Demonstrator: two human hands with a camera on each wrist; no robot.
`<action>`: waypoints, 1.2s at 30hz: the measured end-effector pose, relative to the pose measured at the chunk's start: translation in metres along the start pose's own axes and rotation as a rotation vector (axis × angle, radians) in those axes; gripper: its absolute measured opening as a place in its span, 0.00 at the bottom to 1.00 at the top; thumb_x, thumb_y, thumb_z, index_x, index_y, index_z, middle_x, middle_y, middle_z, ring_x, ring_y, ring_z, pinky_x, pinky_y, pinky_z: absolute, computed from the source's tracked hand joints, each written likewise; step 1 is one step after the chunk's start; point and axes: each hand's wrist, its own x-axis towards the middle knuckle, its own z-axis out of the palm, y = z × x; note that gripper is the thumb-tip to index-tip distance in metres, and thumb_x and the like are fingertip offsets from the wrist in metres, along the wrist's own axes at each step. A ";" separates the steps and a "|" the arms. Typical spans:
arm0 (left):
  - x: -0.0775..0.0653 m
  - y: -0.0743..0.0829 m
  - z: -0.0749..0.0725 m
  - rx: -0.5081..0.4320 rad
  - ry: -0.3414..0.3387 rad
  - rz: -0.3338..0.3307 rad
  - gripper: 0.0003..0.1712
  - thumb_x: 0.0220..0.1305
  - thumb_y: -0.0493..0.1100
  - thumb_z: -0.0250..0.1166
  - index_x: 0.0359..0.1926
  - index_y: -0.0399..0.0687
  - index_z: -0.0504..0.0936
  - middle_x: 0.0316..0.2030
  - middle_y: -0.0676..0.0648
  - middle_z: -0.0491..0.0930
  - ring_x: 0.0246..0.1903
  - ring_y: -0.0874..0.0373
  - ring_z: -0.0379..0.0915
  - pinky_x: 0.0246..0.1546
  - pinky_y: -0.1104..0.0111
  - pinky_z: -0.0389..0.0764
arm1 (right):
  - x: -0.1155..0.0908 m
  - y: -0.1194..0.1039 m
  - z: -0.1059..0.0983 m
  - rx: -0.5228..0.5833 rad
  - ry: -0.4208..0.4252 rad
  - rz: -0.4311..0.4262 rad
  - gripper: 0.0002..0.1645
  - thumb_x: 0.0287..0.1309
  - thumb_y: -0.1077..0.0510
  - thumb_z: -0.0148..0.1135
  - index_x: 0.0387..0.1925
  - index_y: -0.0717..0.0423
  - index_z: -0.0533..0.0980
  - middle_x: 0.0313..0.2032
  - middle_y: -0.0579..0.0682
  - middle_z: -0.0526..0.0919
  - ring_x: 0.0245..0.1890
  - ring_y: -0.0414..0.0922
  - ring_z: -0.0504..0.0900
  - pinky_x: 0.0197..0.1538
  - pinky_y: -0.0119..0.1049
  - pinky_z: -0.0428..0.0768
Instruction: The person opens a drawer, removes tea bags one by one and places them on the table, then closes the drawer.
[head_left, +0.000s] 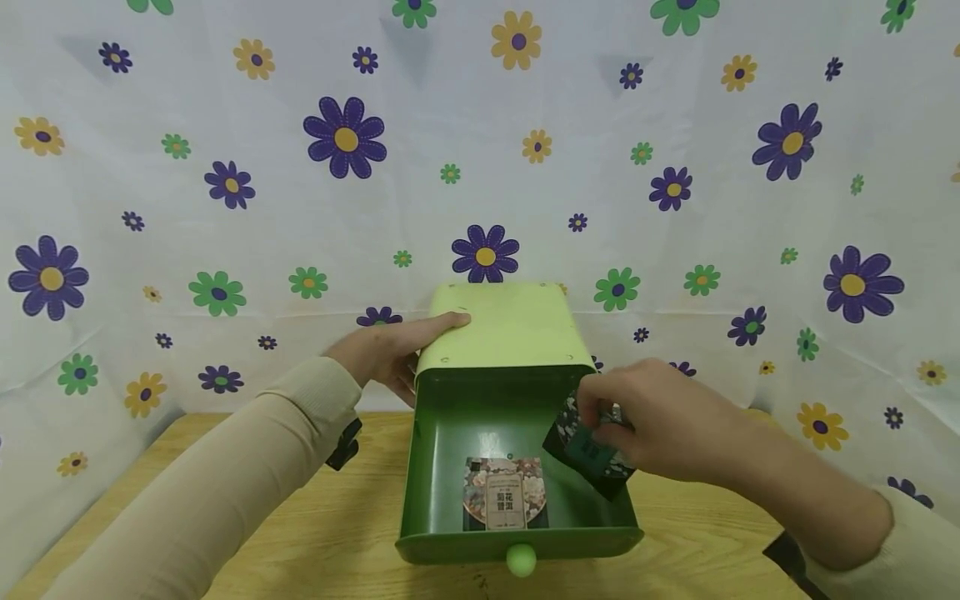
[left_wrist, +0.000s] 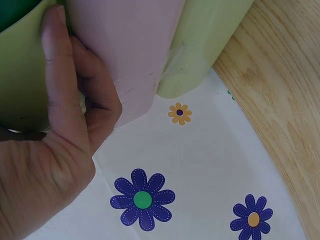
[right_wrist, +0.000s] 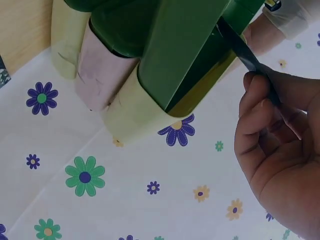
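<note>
A small drawer cabinet (head_left: 502, 325) with a pale yellow-green top stands on the table. Its dark green top drawer (head_left: 450, 546) is pulled out toward me by a light green knob end. My left hand (head_left: 386, 350) holds the cabinet's left side, thumb on the top and fingers bent against the side. Inside the drawer, near its front, lies a flowered tea packet (head_left: 506, 496) with Chinese print. At the drawer's right wall my right hand (head_left: 652, 417) pinches a dark flowered tea packet (head_left: 588, 446), which is tilted and reaches partly into the drawer. Edge-on, this packet looks thin in the right wrist view.
Pink (left_wrist: 120, 45) and yellow-green (left_wrist: 200, 45) tiers make up the rest of the cabinet. Beneath is a wooden table (head_left: 360, 517). A white cloth (head_left: 450, 108) with printed flowers hangs behind and at both sides. Something dark (head_left: 787, 558) shows by the right sleeve.
</note>
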 end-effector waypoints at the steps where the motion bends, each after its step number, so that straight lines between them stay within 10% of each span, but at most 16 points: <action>1: 0.000 0.000 0.000 0.001 0.000 0.001 0.53 0.55 0.83 0.51 0.57 0.40 0.68 0.47 0.32 0.77 0.39 0.42 0.82 0.38 0.52 0.87 | 0.000 0.000 -0.001 -0.005 0.013 0.001 0.16 0.54 0.70 0.69 0.30 0.44 0.77 0.30 0.36 0.82 0.31 0.33 0.78 0.35 0.30 0.81; 26: 0.001 0.000 -0.002 -0.002 -0.021 0.003 0.54 0.55 0.84 0.50 0.57 0.40 0.68 0.47 0.33 0.77 0.39 0.42 0.81 0.39 0.53 0.87 | -0.015 0.059 -0.013 -0.154 0.623 0.022 0.17 0.53 0.79 0.61 0.29 0.54 0.81 0.29 0.46 0.85 0.25 0.34 0.72 0.29 0.20 0.71; 31: 0.003 0.004 -0.004 0.001 -0.018 0.003 0.55 0.54 0.85 0.50 0.58 0.40 0.67 0.48 0.33 0.76 0.40 0.42 0.81 0.39 0.53 0.87 | -0.021 0.085 -0.013 -0.165 0.624 0.152 0.13 0.60 0.75 0.57 0.30 0.58 0.83 0.31 0.51 0.85 0.29 0.39 0.73 0.31 0.21 0.71; 36: 0.004 0.002 -0.002 -0.001 -0.042 -0.012 0.55 0.54 0.85 0.50 0.58 0.40 0.67 0.48 0.33 0.76 0.40 0.43 0.81 0.39 0.53 0.87 | -0.032 0.114 -0.006 -0.151 0.438 0.282 0.15 0.65 0.72 0.51 0.31 0.60 0.82 0.34 0.57 0.85 0.29 0.46 0.73 0.30 0.35 0.72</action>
